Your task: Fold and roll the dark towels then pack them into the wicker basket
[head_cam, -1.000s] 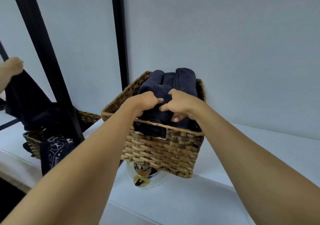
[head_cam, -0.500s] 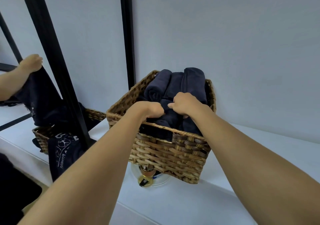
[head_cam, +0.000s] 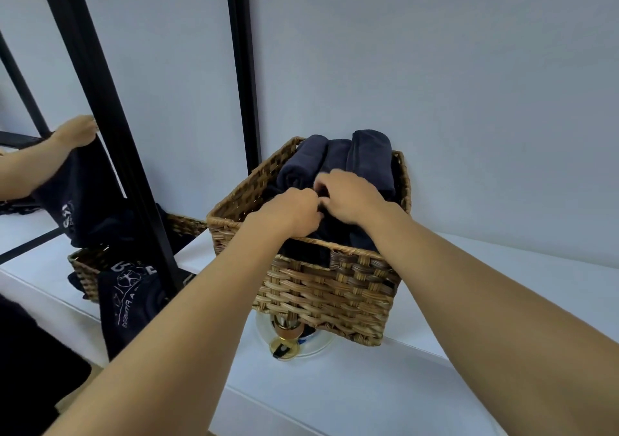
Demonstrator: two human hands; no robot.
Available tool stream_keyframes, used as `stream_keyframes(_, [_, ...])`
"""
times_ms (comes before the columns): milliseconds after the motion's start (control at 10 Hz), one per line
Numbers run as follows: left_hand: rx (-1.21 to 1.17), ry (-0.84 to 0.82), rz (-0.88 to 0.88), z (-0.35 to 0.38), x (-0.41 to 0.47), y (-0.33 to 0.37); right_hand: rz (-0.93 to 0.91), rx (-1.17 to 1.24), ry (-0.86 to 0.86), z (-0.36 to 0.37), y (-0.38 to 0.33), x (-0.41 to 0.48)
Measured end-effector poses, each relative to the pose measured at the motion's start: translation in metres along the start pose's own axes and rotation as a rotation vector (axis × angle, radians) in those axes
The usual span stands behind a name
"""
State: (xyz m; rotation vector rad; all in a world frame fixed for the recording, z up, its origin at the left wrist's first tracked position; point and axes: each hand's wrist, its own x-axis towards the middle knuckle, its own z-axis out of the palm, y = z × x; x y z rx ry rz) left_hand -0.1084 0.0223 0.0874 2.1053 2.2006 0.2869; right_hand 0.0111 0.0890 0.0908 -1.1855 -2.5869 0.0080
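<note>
- Head view: I take the wicker basket point(head_cam: 321, 278) as my landmark; it stands on a white shelf point(head_cam: 502, 352) close to a pale wall point(head_cam: 435, 83).
- Inside the basket I see dark towels point(head_cam: 368, 157) rolled and standing side by side along its far side, their tops rising above the rim.
- My left hand point(head_cam: 294, 212) is over the near half of the basket, fingers curled closed into dark cloth there; I read it as gripping a towel, though the fingertips are hidden.
- My right hand point(head_cam: 348, 196) sits just beside the left, touching it at the knuckles, fingers bent down and pressed into the same dark cloth in the middle of the basket.
- Both forearms reach in over the basket's near rim.
- Under the basket's near left corner I see a round clear dish point(head_cam: 311, 345) with a gold-coloured object point(head_cam: 284, 345) in it; I cannot tell what that object is.
- Left of the basket stands a mirror with a black frame point(head_cam: 110, 127); in it I see a reflected hand point(head_cam: 75, 132) holding dark cloth and a reflected basket point(head_cam: 87, 268).
- A black upright post point(head_cam: 243, 67) runs up the wall behind the basket's left corner.
</note>
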Motion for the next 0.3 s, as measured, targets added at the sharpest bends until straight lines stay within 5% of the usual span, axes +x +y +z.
stream_keyframes(100, [0.055, -0.141, -0.040, 0.000, 0.002, -0.003, 0.053, -0.087, -0.187, 0.003, -0.001, -0.002])
stream_keyframes(200, [0.069, -0.174, -0.094, -0.002, -0.001, -0.005, 0.081, -0.007, -0.179, -0.002, -0.004, -0.010])
stream_keyframes(300, [-0.097, 0.023, -0.083, -0.016, -0.001, 0.005, 0.164, 0.422, 0.092, -0.015, 0.000, -0.021])
